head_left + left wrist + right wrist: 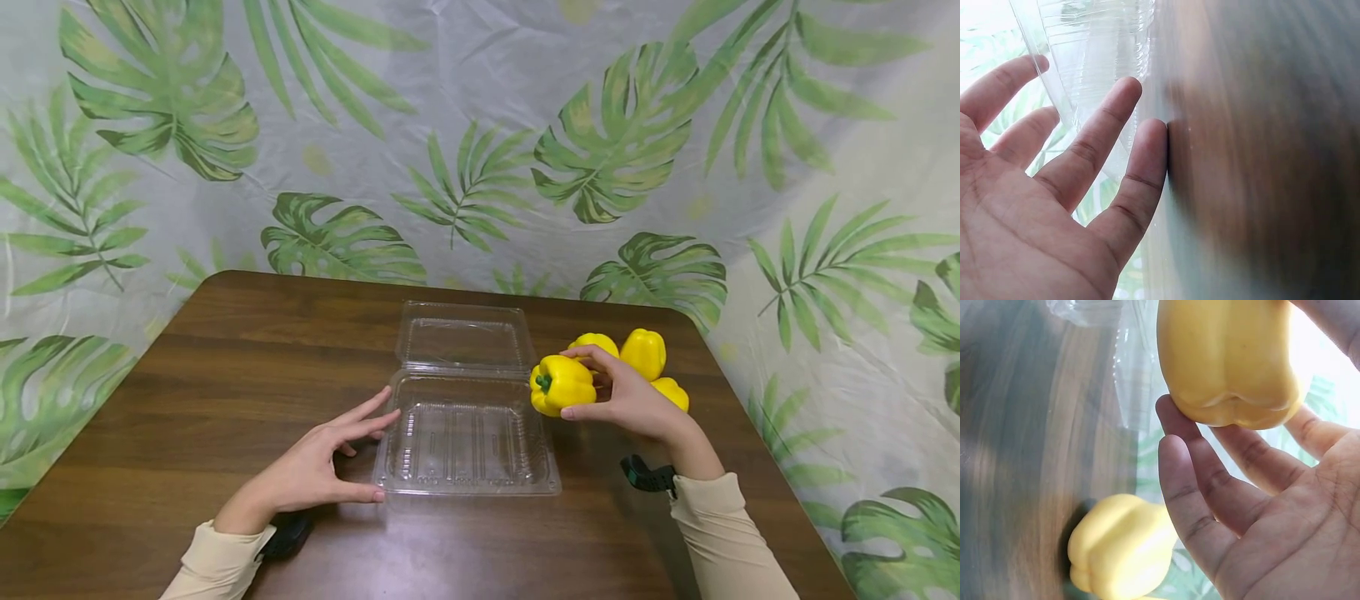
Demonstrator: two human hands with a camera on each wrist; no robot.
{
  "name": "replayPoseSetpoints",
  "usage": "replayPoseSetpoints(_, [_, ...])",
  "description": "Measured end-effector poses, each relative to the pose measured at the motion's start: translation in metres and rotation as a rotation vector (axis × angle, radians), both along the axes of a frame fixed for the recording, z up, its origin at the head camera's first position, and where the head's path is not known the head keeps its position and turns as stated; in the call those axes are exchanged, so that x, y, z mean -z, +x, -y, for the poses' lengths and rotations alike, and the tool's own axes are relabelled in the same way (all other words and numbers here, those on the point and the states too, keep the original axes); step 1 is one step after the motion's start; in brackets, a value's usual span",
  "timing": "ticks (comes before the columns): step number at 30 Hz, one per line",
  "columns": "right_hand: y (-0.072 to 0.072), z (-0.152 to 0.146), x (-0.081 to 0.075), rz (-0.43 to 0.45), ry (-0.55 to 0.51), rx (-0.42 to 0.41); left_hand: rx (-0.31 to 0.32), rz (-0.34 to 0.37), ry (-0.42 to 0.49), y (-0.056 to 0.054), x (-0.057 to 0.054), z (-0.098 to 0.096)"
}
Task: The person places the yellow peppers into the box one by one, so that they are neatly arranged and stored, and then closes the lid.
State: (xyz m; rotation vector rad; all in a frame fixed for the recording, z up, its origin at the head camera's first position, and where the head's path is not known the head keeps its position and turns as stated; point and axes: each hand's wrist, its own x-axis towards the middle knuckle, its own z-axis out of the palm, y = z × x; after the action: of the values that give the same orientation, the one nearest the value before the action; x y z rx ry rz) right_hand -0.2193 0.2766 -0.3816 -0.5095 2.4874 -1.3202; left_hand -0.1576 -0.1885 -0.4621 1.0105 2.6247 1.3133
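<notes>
My right hand (633, 400) holds a yellow bell pepper (562, 385) with a green stem, thumb on the near side and fingers on the far side. In the right wrist view the held pepper (1229, 362) is above the table. A clear plastic clamshell container (468, 433) lies unfolded on the table, its lid (465, 336) flat behind the base. My left hand (330, 458) is at the container's left edge, fingers spread and fairly straight. In the left wrist view fingertips (1127, 87) overlap the clear plastic wall.
More yellow bell peppers (643, 354) sit at the right of the brown wooden table (247, 375), behind and beside my right hand. A leaf-patterned cloth (480, 150) hangs behind the table. Each wrist wears a dark strapped device (647, 475).
</notes>
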Motion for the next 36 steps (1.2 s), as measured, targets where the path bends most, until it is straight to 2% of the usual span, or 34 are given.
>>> replayPoseSetpoints(12, [-0.003, 0.013, -0.002, -0.014, 0.027, 0.017, 0.003, -0.003, -0.011, 0.001, 0.000, -0.003])
replayPoseSetpoints(36, [-0.013, 0.045, 0.000, -0.044, 0.033, -0.118, 0.003, -0.013, -0.008, -0.001, 0.000, -0.001])
